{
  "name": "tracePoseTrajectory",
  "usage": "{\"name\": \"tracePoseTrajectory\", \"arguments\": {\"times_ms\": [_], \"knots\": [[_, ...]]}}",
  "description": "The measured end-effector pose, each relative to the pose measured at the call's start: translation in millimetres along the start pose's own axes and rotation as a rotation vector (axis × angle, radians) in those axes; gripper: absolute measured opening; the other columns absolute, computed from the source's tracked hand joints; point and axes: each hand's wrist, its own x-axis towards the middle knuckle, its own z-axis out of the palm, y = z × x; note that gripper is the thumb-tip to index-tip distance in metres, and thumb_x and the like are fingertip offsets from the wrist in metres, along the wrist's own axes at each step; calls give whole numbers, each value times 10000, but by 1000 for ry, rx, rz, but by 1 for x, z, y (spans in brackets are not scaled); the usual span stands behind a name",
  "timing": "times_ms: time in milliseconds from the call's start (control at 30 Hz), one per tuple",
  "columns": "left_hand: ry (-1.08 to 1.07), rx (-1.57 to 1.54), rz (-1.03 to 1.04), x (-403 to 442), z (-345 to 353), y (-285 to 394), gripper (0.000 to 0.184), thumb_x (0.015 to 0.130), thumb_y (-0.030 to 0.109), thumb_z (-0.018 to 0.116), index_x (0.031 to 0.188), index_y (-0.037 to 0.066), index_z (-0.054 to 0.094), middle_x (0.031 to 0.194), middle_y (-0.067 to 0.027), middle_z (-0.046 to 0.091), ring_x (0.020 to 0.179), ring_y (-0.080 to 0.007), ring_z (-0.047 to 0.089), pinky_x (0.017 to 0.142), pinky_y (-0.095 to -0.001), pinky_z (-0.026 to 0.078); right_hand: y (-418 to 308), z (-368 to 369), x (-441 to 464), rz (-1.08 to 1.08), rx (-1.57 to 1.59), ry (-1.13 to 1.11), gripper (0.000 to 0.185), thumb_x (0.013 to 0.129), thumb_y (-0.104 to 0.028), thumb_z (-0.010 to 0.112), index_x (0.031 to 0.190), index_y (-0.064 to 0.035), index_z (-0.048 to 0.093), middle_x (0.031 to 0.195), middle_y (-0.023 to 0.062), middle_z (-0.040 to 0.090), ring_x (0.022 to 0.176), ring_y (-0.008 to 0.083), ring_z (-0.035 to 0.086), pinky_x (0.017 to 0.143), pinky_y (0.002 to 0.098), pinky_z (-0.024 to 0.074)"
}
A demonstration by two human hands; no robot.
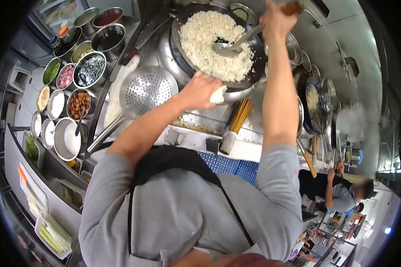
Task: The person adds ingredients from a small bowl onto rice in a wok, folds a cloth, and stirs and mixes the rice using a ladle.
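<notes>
Head view: my left fingers (207,80) clasp a cloth (218,95) at the near rim of the wok (259,46), my right fingers (274,18) grip the ladle (227,50), and low strokes should best turn the rice (196,39) inside.

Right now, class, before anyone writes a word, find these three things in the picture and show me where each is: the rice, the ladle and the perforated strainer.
Rice (203,40): head view, middle of the heap.
Ladle (229,50): head view, on its bowl.
Perforated strainer (149,90): head view, among its holes.
</notes>
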Motion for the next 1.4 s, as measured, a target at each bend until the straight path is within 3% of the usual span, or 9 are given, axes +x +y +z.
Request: {"name": "tracePoseTrajectory", "arguments": {"times_ms": [100, 200, 433, 533, 667, 767, 1267, 1333, 1400], "knots": [[-41, 3, -20, 2, -2, -3, 570, 594, 266, 783, 1098, 75, 598, 967, -122, 661, 967, -314, 600, 882, -425, 375, -41, 12, 4, -130, -12, 67, 369, 868, -298, 704, 669, -111, 457, 506, -24, 436, 393, 104, 426, 355, 277, 348], [-30, -14, -25, 3, -1, -4, 568, 596, 272, 786, 1096, 78, 598, 962, -124, 660, 965, -313, 600, 887, -425, 375, -3, 0, -31, -432, 400, -77, 247, 797, 13, 663, 690, -48, 449, 493, 75, 489, 367, 167, 477, 373, 322, 436], [-117, 25, -27, 1, -2, 1, 582, 588, 278, 802, 1088, 68, 590, 963, -132, 660, 981, -328, 595, 904, -436, 373, -51, 28, -17, 6, -120, 87, 272, 810, -104, 700, 670, -111, 467, 513, -20, 452, 377, 117, 423, 351, 285, 346], [-84, 6, -32, 3, 1, -4, 583, 582, 277, 802, 1079, 63, 584, 970, -138, 656, 989, -337, 594, 915, -437, 373, -90, -8, -50, -33, 357, -151, 191, 819, 18, 647, 692, -45, 519, 512, 75, 518, 399, 171, 485, 386, 313, 396], [-158, 14, -42, 3, -2, 1, 580, 591, 284, 795, 1080, 57, 584, 973, -140, 658, 988, -338, 594, 919, -435, 373, 12, -8, -59, -73, 312, 84, 221, 829, 31, 640, 747, -56, 454, 532, 40, 457, 390, 137, 411, 389, 323, 374], [-118, 28, -6, 0, -2, -1, 572, 603, 295, 786, 1084, 56, 589, 948, -142, 661, 976, -335, 599, 914, -431, 373, -29, -3, -26, -41, 5, 164, 240, 812, -97, 686, 700, -113, 474, 513, -25, 442, 369, 121, 403, 351, 289, 344], [-109, 11, -17, 3, -2, -1, 554, 591, 267, 800, 1076, 89, 600, 989, -102, 664, 985, -299, 600, 925, -428, 363, -91, -100, 3, -74, 170, 132, 254, 804, 2, 692, 694, -52, 469, 502, 43, 460, 403, 164, 475, 396, 322, 426], [-101, 2, -30, 0, 2, 1, 562, 586, 262, 803, 1083, 92, 603, 973, -112, 667, 983, -297, 607, 929, -431, 360, 1, -102, -18, -164, 66, 463, 269, 788, 30, 668, 698, -58, 431, 490, 60, 453, 368, 180, 471, 372, 363, 458], [-96, 8, -25, 3, -1, -1, 565, 584, 260, 803, 1086, 93, 605, 964, -112, 668, 983, -297, 610, 929, -427, 360, 15, -77, -34, -90, 161, 368, 210, 776, 44, 649, 758, -34, 454, 488, 68, 439, 352, 191, 437, 385, 397, 469]]}}
